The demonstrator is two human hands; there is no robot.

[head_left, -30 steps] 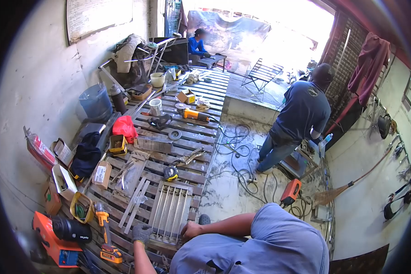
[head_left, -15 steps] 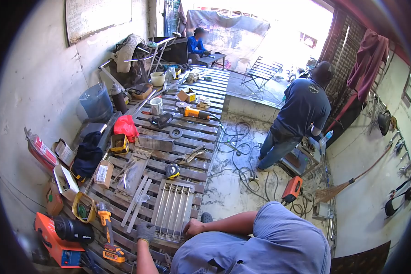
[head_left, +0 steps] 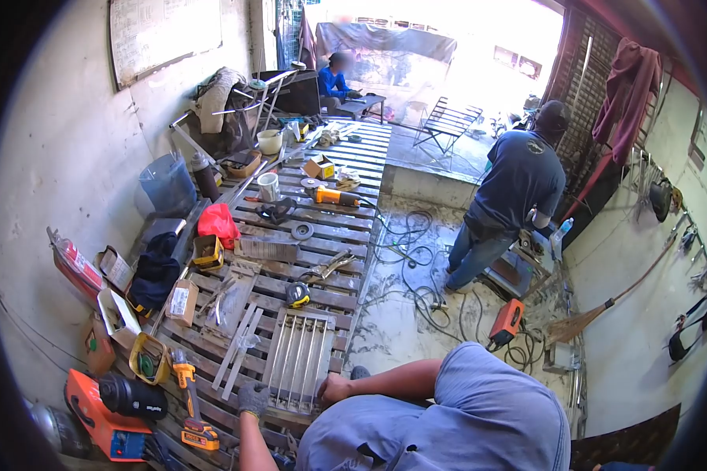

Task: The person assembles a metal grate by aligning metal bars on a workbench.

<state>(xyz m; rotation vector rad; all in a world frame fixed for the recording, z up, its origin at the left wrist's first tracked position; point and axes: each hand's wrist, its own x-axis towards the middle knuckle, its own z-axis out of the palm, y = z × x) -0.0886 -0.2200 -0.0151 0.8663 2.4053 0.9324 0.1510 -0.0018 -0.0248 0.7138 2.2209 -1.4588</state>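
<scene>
A metal frame with several parallel bars (head_left: 300, 357) lies flat on the slatted table (head_left: 342, 235). At its lower left corner is my left hand (head_left: 253, 398), in a grey glove, its fingers curled down by the frame's edge. My bare right hand (head_left: 335, 389) is closed at the frame's lower right edge; what its fingers hold, if anything, is hidden. Two narrow metal strips (head_left: 237, 353) lie left of the frame. A yellow and black tape measure (head_left: 298, 294) sits just beyond it.
Left of my left hand are a cordless grinder (head_left: 187, 392), a black bottle (head_left: 133, 396) and an orange machine (head_left: 106, 420). One person (head_left: 518, 177) bends at the right; another (head_left: 334, 82) sits far back. Cables (head_left: 416, 267) cross the floor.
The whole view has shifted slightly. Both hands remain in nearly the same places at the frame's near edge.
</scene>
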